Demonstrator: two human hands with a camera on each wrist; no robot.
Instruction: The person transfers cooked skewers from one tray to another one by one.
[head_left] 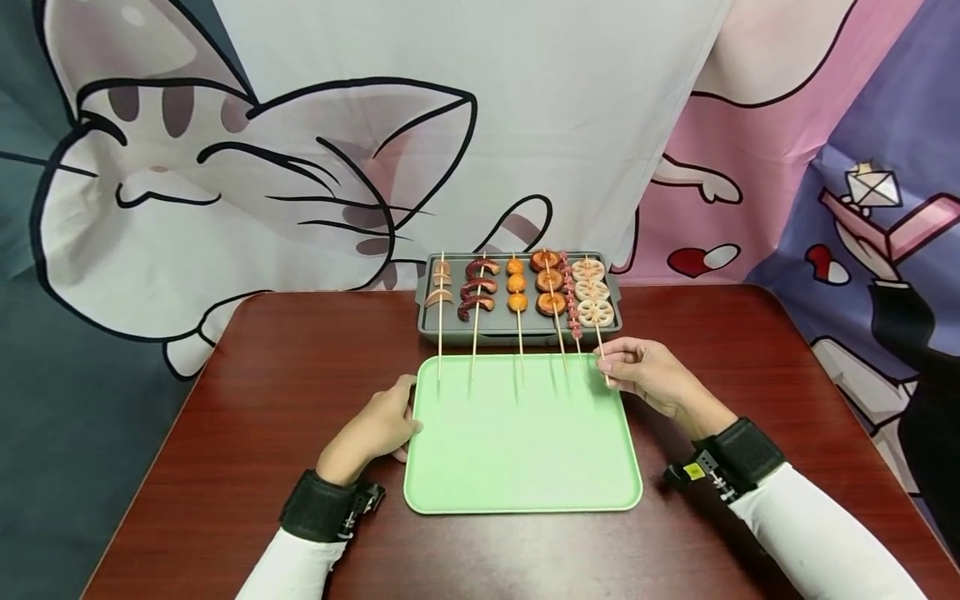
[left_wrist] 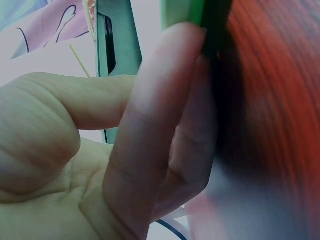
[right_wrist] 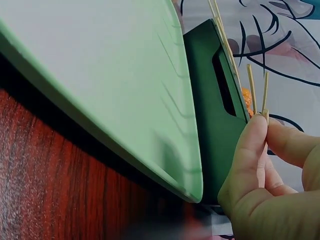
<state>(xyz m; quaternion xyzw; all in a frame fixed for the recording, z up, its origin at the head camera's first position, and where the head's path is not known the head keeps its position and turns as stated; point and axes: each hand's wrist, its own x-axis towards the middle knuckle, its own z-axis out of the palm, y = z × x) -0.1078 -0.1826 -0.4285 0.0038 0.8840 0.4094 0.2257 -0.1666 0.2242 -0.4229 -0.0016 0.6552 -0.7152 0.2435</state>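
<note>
A light green tray (head_left: pixel 525 450) is at the middle of the table, its far edge by a dark grey grill pan (head_left: pixel 497 332). My left hand (head_left: pixel 378 425) grips the tray's left edge; the left wrist view shows fingertips against its rim (left_wrist: pixel 175 12). At the pan's right end my right hand (head_left: pixel 652 377) pinches the stick of a lotus root skewer (head_left: pixel 596 313). In the right wrist view, thumb and forefinger (right_wrist: pixel 247 145) meet on the stick end. Beside it lie a pink meat skewer (head_left: pixel 572 308) and a mushroom skewer (head_left: pixel 551 302).
Farther left on the pan are an orange ball skewer (head_left: pixel 517 302), an octopus tentacle skewer (head_left: pixel 480 287) and a tan slice skewer (head_left: pixel 439 296). Their sticks reach over the tray's far edge. A cartoon-printed cloth (head_left: pixel 562 125) hangs behind the brown table (head_left: pixel 315 358).
</note>
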